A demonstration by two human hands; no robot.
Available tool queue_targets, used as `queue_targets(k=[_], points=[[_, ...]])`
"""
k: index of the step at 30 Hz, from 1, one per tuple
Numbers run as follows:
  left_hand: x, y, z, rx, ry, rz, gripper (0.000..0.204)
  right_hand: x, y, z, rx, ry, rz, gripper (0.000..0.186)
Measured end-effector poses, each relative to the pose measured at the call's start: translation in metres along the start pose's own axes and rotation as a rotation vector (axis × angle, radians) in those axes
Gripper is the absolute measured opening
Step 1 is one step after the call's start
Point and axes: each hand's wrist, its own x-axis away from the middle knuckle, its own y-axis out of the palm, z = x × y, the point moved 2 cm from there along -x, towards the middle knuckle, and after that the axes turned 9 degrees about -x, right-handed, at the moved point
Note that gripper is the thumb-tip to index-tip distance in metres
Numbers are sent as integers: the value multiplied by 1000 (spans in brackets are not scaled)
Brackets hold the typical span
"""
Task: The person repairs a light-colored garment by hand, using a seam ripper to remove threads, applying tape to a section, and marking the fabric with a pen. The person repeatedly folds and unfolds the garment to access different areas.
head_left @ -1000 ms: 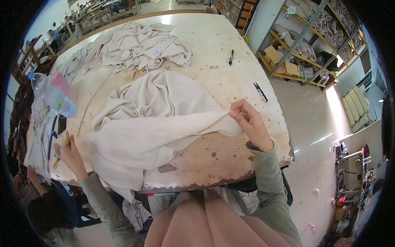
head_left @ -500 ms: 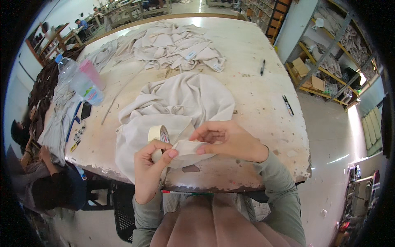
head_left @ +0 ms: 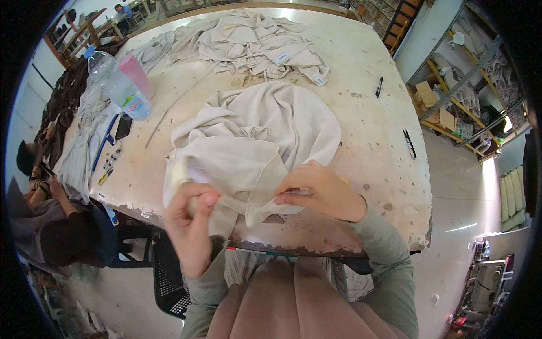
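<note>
My left hand point(head_left: 192, 226) is closed on a blurred roll of cream tape point(head_left: 188, 173), with a pale strip running from it toward the fabric. My right hand point(head_left: 324, 195) is closed, pinching the edge of an off-white knit garment point(head_left: 293, 124), which lies in a loose heap on the stained table point(head_left: 384, 175). The fingertips of my right hand are partly hidden. A gathered cord or knot shows in the middle of the garment.
Behind lies a pile of cream garments point(head_left: 248, 39). At left are a plastic bottle point(head_left: 130, 96), pink cup point(head_left: 136, 76), phone point(head_left: 123, 127) and a seated co-worker point(head_left: 68, 231). Pens point(head_left: 409, 143) lie at right, near metal shelving point(head_left: 463, 96).
My hands came together at the fabric near the front edge, a tape roll appearing in my left hand. Since then the left hand has moved leftward with the roll, drawing out a strip.
</note>
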Motion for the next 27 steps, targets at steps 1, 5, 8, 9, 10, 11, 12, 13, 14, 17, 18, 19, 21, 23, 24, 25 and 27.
queue_targets(k=[1, 5, 8, 9, 10, 11, 12, 13, 14, 17, 18, 19, 21, 23, 24, 25, 27], points=[[0, -6, 4, 24, 74, 41, 11, -3, 2, 2, -12, -31, 30, 18], [2, -1, 3, -304, 330, -179, 12, 2, 18, -2, -310, 68, 69, 19], [15, 7, -14, -91, 1, -377, 15, 12, 29, -7, -200, 182, 86, 13], [19, 6, -20, 13, -143, -443, 16, 14, 29, -7, -167, 164, 116, 13], [23, 1, -25, 83, -243, -445, 13, 15, 27, -7, -123, 83, 149, 14], [25, -6, -27, 157, -201, -376, 12, 16, 25, -5, -69, 32, 163, 14], [25, -15, -29, 231, -160, -307, 12, 18, 20, -1, -95, 48, 171, 14], [26, -25, -30, 302, -117, -235, 12, 20, 14, 4, -109, 91, 161, 13], [25, -34, -32, 395, -114, -173, 13, 23, 8, 7, -121, 128, 151, 13], [26, -52, -38, 364, -136, -86, 14, 39, -11, 18, -258, 311, 257, 13], [28, -56, -40, 302, -153, -72, 14, 45, -15, 18, -257, 313, 230, 13], [28, -60, -42, 240, -175, -49, 14, 52, -18, 18, -256, 354, 215, 13], [29, -61, -48, 276, -234, -87, 15, 61, -18, 17, -273, 370, 221, 11], [27, -60, -52, 318, -295, -127, 14, 63, -15, 12, -305, 316, 268, 10], [26, -58, -53, 214, -288, -82, 14, 62, -13, 8, -284, 314, 293, 9], [25, -55, -52, 118, -278, -36, 15, 59, -9, 4, -261, 313, 319, 9], [24, -45, -45, -137, -142, 38, 20, 51, 0, -7, -174, 271, 343, 10]])
